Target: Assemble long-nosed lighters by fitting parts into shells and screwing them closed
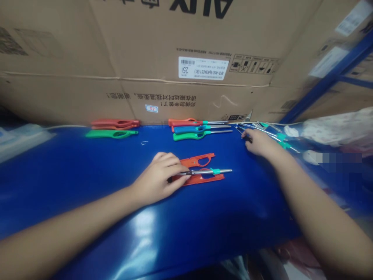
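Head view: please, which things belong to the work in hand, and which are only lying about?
Probably the work:
Slim silver metal rod with turquoise collar, in the left hand
Two orange plastic handle halves
Other silver rods by the right hand
Orange and green plastic handles
Orange, blue and green plastic handles with rods

Probably lying about:
Brown cardboard box
White patterned cloth

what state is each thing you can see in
left hand, closed on a metal rod
metal rod, held, teal collar around it
orange handle halves, lying apart
right hand, at the rod pile, grip unclear
lighters, lying, rods fitted
green handle, lying, no rod
red handles, lying together
box, print upside down
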The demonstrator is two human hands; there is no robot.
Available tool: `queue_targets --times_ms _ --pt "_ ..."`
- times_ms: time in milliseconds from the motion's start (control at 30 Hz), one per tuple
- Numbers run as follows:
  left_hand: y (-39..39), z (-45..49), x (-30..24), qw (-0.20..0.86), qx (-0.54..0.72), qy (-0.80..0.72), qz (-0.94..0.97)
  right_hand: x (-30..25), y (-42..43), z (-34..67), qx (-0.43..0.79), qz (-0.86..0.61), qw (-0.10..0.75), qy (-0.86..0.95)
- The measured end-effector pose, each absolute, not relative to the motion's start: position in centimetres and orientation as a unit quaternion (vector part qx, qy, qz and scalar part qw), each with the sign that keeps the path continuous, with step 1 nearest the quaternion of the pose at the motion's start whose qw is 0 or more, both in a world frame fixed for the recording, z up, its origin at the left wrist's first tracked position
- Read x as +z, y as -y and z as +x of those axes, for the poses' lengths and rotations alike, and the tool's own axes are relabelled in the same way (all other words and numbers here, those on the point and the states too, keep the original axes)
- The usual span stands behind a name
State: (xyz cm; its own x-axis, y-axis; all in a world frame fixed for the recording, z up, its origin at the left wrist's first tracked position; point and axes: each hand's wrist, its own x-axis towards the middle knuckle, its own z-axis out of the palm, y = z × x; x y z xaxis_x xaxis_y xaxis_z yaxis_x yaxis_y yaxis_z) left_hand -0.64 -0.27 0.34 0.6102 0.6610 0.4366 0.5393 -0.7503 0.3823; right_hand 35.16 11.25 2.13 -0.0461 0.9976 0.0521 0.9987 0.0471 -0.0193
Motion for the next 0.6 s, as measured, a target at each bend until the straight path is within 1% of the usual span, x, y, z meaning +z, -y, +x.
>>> queue_targets --times_ms 133,233,300,367,400,433,500,600 --pt "0.3 -0.6 0.3 0.105 0.286 -0.335 0.892 2.2 -11.9 36.8 -0.019 -0.711 0.034 0.702" --pt "0.2 -0.6 0.2 0.101 0.288 -0.333 0.892 2.7 -11.5 36.3 -0.051 -0.708 0.065 0.702" --pt "0.2 -0.6 0.2 0.099 0.292 -0.331 0.892 3.3 -10.5 34.8 -0.069 -0.670 0.119 0.729" --pt "0.2 -0.5 0.2 0.097 0.294 -0.331 0.892 3.9 -8.9 32.5 -0.028 -0.535 0.253 0.806" --pt "0.2 -0.5 0.2 0.096 0.294 -0.332 0.891 4.2 -8.0 31.2 0.011 -0.460 0.296 0.837" --pt "0.2 -0.5 0.2 0.095 0.295 -0.333 0.890 4.3 -7.0 29.9 0.058 -0.387 0.304 0.869" --pt "0.2 -0.6 0.1 0.091 0.300 -0.335 0.889 4.3 -5.1 27.6 0.145 -0.285 0.258 0.912" --pt "0.2 -0.7 0.0 0.081 0.312 -0.331 0.887 3.7 -3.3 25.5 0.191 -0.230 0.188 0.935"
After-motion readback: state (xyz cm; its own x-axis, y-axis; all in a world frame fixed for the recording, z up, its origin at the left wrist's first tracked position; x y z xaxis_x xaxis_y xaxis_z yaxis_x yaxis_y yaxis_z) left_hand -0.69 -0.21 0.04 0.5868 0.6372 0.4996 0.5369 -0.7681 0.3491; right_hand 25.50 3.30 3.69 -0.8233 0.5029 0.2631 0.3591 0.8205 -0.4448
